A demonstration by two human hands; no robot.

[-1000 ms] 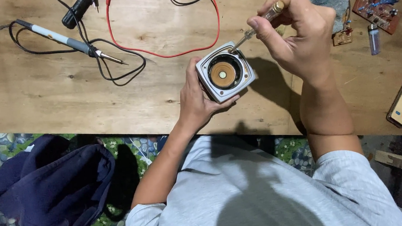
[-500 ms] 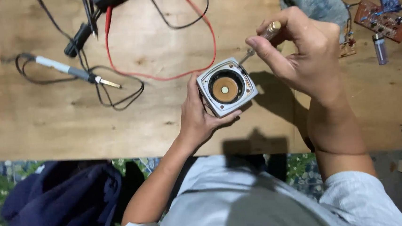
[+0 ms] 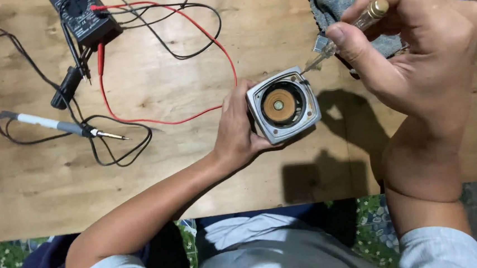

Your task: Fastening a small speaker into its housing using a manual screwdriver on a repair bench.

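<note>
Square silver speaker [image 3: 283, 105], copper-coloured round centre.

I count one square speaker [image 3: 283, 105], one screwdriver [image 3: 349, 31], one soldering iron [image 3: 61, 126], one multimeter [image 3: 83, 19] with one red lead [image 3: 210, 46] and one black lead [image 3: 70, 84], one grey cloth [image 3: 341, 1], on one wooden table [image 3: 140, 174].

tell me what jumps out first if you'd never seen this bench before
Dead centre, the left hand holds a small square speaker with a copper-coloured middle, while the right hand sets a clear-handled screwdriver at its top corner. A red lead loops across the wooden table from the multimeter at the top left, and a soldering iron lies at the left.
</note>
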